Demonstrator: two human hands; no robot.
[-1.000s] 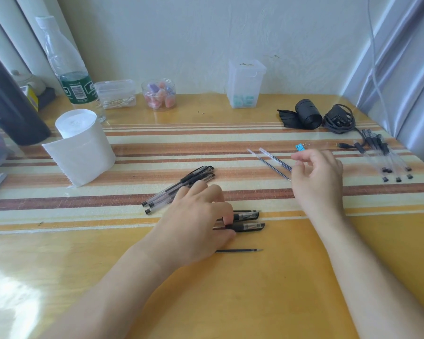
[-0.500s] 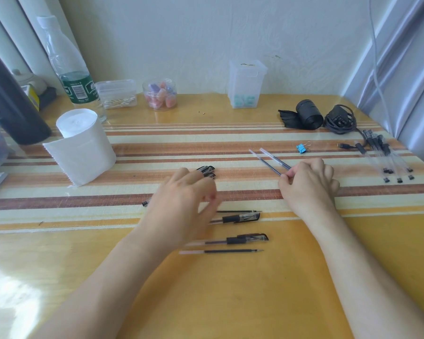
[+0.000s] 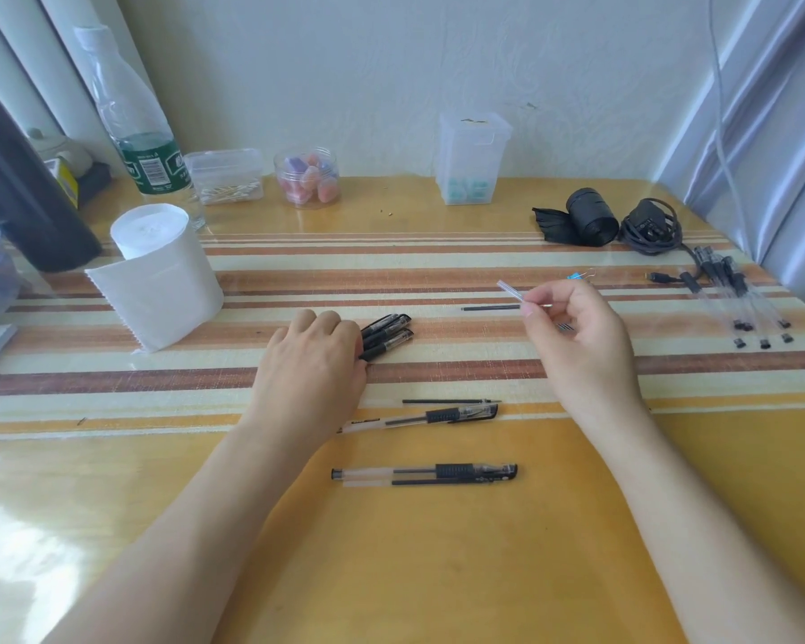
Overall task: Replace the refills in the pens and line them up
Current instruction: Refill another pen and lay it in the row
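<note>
My left hand (image 3: 314, 364) lies over a bunch of black-capped pens (image 3: 386, 337) on the striped cloth, its fingers curled over their barrels; whether it grips them I cannot tell. My right hand (image 3: 577, 337) is lifted above the table and pinches a thin clear refill (image 3: 514, 291) that points up-left. A dark refill (image 3: 491, 308) lies on the cloth just under it. Nearer me lie two capped pens, one (image 3: 442, 416) at the cloth's edge and one (image 3: 428, 472) on the bare wood, each with a loose refill (image 3: 451, 401) beside it.
Several pens with caps (image 3: 740, 304) lie in a row at the far right. A paper roll (image 3: 158, 271) stands at the left, a water bottle (image 3: 135, 132) and small plastic containers (image 3: 472, 160) along the wall, a black roll (image 3: 588, 216) and cable (image 3: 651, 225) at back right.
My left hand moved up from the near pens onto the bunch of black-capped pens. My right hand lifted one refill off the cloth, leaving the other lying there.
</note>
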